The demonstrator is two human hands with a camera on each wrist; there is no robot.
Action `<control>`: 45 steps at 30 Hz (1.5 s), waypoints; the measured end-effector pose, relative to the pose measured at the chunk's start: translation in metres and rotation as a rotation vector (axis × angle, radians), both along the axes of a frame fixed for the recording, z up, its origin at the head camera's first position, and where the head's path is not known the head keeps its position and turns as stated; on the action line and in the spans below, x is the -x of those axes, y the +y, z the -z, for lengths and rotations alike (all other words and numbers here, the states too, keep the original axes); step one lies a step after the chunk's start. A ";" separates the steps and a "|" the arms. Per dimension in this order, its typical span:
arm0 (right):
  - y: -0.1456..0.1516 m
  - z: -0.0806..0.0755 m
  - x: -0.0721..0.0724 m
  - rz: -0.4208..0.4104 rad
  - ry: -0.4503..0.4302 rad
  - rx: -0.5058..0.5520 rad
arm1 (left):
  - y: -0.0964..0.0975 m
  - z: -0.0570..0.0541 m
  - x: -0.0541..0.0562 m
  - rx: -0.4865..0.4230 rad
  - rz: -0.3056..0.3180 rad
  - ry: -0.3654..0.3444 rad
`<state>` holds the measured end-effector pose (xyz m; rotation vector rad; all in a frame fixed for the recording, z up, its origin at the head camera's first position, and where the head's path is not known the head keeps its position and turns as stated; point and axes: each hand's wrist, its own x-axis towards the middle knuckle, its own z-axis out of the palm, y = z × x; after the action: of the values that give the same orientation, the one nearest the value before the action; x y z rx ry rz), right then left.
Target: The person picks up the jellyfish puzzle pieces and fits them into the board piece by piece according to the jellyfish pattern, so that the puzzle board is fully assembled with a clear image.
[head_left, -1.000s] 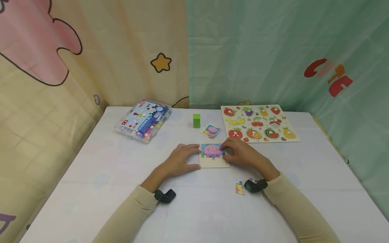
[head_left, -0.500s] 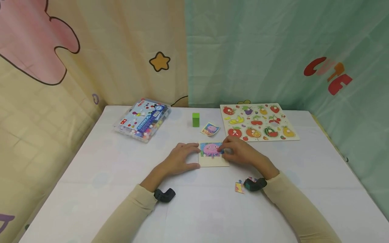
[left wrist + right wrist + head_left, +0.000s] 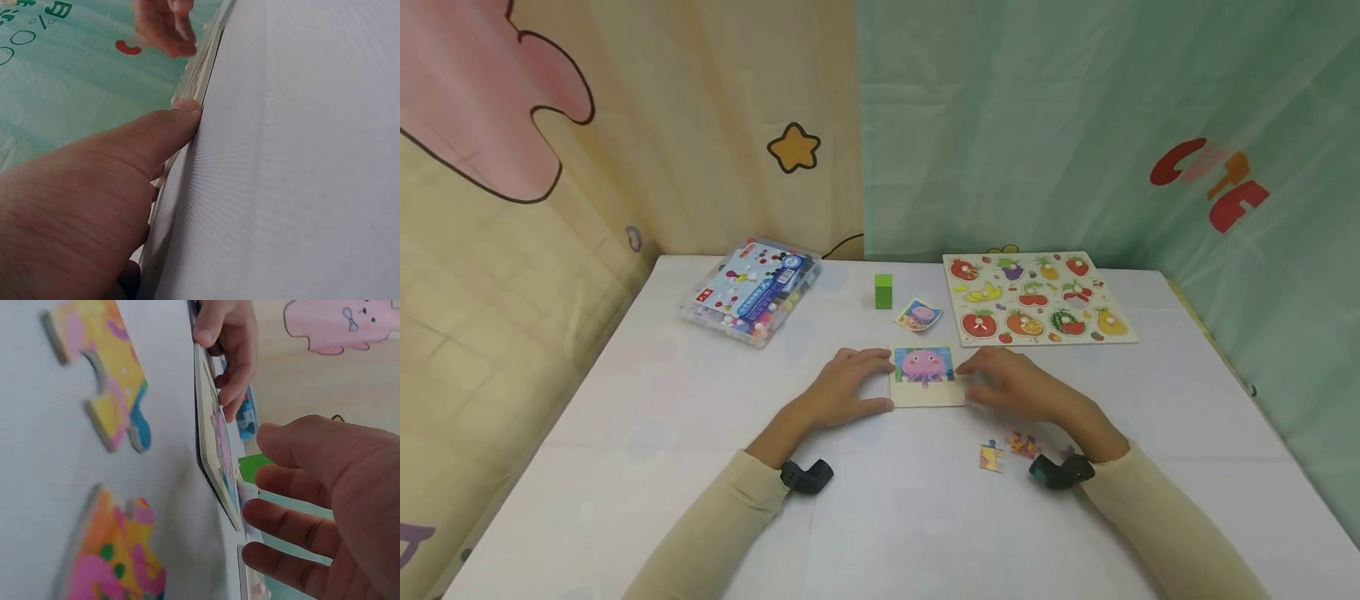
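A small wooden jigsaw board lies on the white table, its upper part filled with a pink octopus picture and a bare wood strip along its near side. My left hand rests at the board's left edge, its thumb touching the near corner and its fingertips farther up. Just off the right edge is my right hand, its fingers apart and holding nothing in the right wrist view. Loose jigsaw pieces with yellow and pink print lie near the right wrist, close to another patterned piece.
Behind the board are a green block and a small octopus picture card. A fruit peg puzzle lies at the back right. At the back left stands a clear plastic case of colored balls. Curtains hang behind the table.
My right hand has let go at the octopus picture's right side and drawn back to the right, uncovering that side and more loose pieces. My left hand stays at the board's edge.
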<state>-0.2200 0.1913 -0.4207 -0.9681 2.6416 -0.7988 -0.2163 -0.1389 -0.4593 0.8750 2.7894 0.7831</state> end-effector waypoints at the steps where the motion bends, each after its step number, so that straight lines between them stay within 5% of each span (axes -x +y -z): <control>1: 0.003 0.000 -0.007 0.007 -0.003 -0.018 | 0.000 0.000 0.000 0.000 0.003 0.001; 11: 0.023 0.000 -0.071 0.052 0.054 -0.146 | -0.002 -0.003 0.001 0.005 -0.005 0.016; 17: 0.028 0.015 -0.093 0.097 0.102 -0.130 | 0.000 0.001 0.001 -0.009 0.007 0.007; 25: 0.026 0.020 -0.092 0.103 0.193 -0.084 | 0.000 0.002 0.001 0.002 0.004 0.002; 36: 0.022 0.019 -0.089 0.114 0.205 -0.059 | -0.001 -0.004 -0.001 -0.008 0.003 0.013; 45: 0.003 0.006 -0.057 0.065 0.153 -0.061 | -0.001 0.000 0.000 -0.015 0.009 0.017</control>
<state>-0.1633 0.1942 -0.4264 -0.9678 2.8231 -0.6786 -0.2160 -0.1397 -0.4593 0.9001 2.7960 0.7998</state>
